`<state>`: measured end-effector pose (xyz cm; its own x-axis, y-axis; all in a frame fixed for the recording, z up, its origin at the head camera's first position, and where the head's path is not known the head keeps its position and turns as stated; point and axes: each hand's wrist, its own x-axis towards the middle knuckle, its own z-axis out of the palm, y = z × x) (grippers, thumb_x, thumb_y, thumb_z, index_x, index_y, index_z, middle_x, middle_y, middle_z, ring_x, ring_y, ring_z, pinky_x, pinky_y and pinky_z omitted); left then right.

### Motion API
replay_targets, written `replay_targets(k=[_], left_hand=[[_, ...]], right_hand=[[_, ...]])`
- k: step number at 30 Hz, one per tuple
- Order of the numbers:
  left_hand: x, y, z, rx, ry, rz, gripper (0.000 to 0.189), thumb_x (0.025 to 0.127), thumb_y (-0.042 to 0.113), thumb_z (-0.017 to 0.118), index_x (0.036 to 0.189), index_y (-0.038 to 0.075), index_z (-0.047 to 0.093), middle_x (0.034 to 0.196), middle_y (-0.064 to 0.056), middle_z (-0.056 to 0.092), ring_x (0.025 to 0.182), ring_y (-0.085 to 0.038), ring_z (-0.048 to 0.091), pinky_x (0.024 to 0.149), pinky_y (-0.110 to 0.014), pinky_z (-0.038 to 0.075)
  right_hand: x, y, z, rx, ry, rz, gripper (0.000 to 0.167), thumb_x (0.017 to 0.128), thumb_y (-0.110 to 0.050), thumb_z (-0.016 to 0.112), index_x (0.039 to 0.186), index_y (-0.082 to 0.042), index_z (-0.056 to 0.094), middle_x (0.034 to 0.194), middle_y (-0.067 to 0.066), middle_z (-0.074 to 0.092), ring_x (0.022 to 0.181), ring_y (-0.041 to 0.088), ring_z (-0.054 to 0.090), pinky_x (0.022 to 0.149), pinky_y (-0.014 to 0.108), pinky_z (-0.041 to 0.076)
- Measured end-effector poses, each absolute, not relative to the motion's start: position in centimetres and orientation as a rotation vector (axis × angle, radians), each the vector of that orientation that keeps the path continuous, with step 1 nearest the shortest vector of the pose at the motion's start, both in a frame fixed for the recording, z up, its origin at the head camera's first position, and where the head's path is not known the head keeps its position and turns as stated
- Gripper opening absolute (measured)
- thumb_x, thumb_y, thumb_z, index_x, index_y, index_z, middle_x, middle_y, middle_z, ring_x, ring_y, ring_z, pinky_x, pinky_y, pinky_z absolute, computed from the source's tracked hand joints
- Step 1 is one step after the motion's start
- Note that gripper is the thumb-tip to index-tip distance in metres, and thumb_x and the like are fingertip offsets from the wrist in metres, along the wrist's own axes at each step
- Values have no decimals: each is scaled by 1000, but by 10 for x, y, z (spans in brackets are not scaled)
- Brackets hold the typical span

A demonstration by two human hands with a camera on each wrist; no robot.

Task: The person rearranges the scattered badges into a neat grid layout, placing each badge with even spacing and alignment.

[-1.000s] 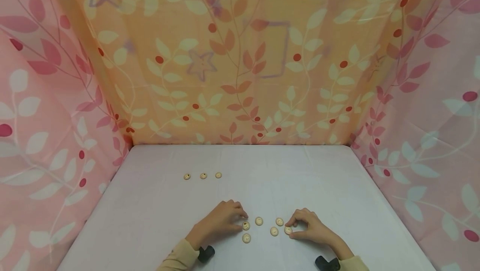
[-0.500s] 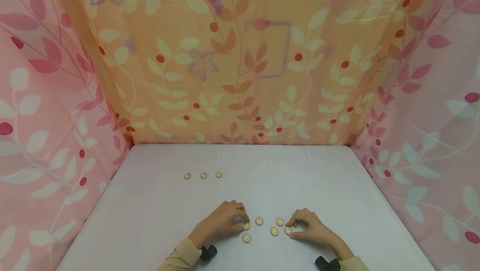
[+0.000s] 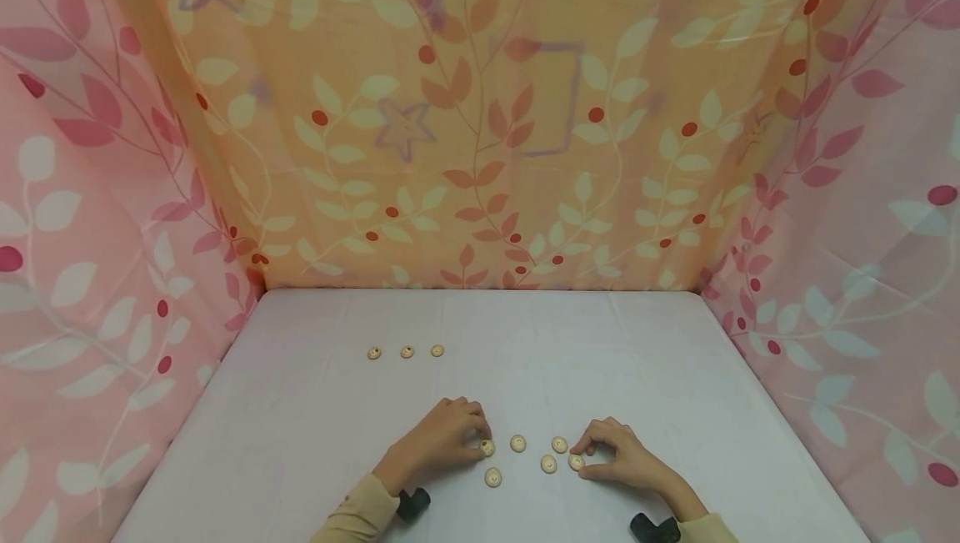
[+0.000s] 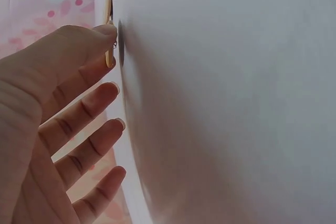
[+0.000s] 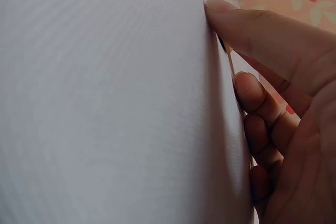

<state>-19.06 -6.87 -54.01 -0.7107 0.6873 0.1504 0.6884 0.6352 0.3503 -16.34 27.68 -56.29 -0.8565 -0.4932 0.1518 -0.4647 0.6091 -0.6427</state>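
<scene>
My left hand (image 3: 446, 434) pinches a round wooden button (image 3: 487, 448) between thumb and index finger. In the left wrist view this button (image 4: 109, 59) stands on edge just off the tabletop, a small shadow beside it, and the other fingers are spread. Right of it, my right hand (image 3: 622, 453) has thumb and index finger round the edge of another button (image 3: 576, 462), which lies flat on the table. The right wrist view shows that button (image 5: 228, 49) mostly hidden behind the thumb, with the remaining fingers curled against the tabletop.
Between the hands lie several loose buttons (image 3: 518, 443) on the white-covered table (image 3: 315, 426). Farther back at left, a row of three buttons (image 3: 407, 352) is spaced out. Leaf-patterned curtains (image 3: 480, 193) enclose the table at the back and both sides.
The left thumb and index finger have closed on the button beside them and raised it slightly, shifting it a little left and back. The right hand keeps its place.
</scene>
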Motion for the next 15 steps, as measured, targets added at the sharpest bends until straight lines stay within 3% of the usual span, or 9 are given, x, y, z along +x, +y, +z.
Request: replay_targets(k=[8, 15], left_hand=[[-198, -78, -542, -1070, -2852, -601, 15, 79, 40, 69, 90, 30, 70, 90, 19, 58, 86, -4, 51, 80, -34, 43], [-206, -88, -544, -958, -2816, -572, 18, 78, 40, 70, 90, 26, 71, 89, 15, 61, 79, -4, 51, 69, -28, 41]], right_hand=[[-164, 278, -564, -837, 2778, -1097, 27, 68, -43, 76, 90, -36, 63, 83, -21, 57, 82, 2, 44, 73, 28, 25], [-163, 278, -563, -840, 2790, -1084, 27, 68, -43, 76, 90, -36, 63, 83, -21, 57, 82, 2, 44, 73, 28, 25]])
